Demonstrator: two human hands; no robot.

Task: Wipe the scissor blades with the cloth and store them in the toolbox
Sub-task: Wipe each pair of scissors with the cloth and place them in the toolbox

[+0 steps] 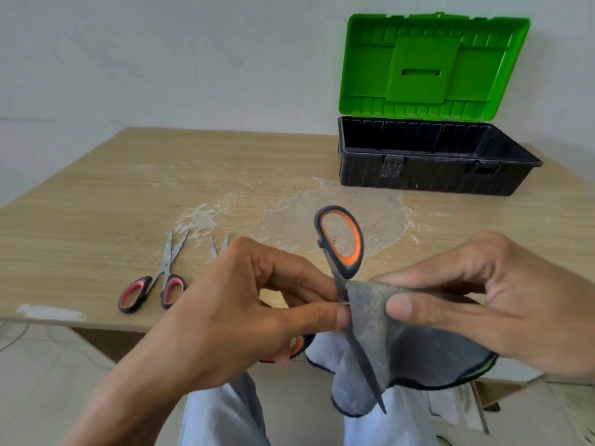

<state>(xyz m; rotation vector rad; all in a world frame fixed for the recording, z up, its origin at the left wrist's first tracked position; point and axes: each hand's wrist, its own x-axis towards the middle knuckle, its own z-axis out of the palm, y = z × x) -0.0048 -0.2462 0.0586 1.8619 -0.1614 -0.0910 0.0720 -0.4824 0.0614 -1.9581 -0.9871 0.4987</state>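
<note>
Scuffed desk [96,188] holds the open toolbox [434,157]. In front of it, left hand [244,304] fingers pinch the scissors [341,239]; right hand [483,300] fingers pinch the cloth [402,342] against them.

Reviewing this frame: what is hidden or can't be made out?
Head view:
Third scissors: only blade tips show past the left hand.
Orange scissors: lower handle mostly hidden by the left hand.
Its second blade: covered by the cloth the right hand pinches.
Toolbox floor: blocked by its front wall.

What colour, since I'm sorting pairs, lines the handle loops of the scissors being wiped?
Orange, within black loops on the scissors; clearest in head view.
</note>
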